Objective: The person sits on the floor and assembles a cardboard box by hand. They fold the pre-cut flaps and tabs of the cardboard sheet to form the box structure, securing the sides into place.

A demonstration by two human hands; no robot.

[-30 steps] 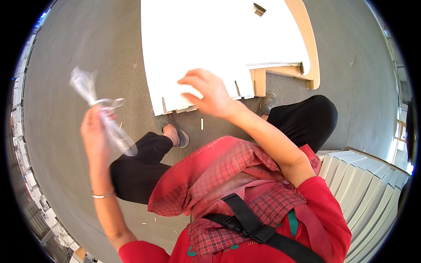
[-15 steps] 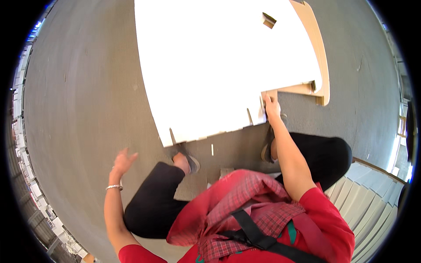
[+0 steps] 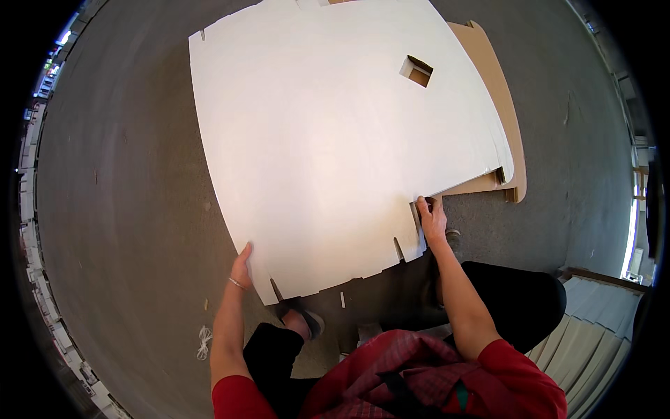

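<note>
The grey floor (image 3: 118,181) fills the view, bare concrete with a few pale specks on it. On it lies one large white panel (image 3: 335,140), a flat sheet that takes up the middle and far part of the scene. It has one small square cut-out (image 3: 417,70) toward its far right, showing brown inside, and along its near edge at least three narrow slots are cut in. Under the sheet's right side one brown cardboard piece (image 3: 499,105) sticks out, running along the right edge and ending in a notched corner at the near right.

At the near right edge of the view stands one stack of pale ribbed sheets (image 3: 600,328), seen only in part.

The person crouches at the near edge of the panel, in a red top and dark trousers, with two feet showing: one sandalled foot (image 3: 301,322) just under the panel's near left corner, the other shoe (image 3: 452,241) near the right wrist.

Two hands are on the panel. The left hand (image 3: 242,265) is at the near left edge, fingers curled under and thumb along the rim, gripping the sheet; a thin bracelet sits on that wrist. The right hand (image 3: 433,216) is at the near right edge beside a slot, fingers closed on the panel's edge where the brown cardboard begins.

One small tangle of white string (image 3: 204,342) lies on the floor to the near left, well apart from the left forearm.
</note>
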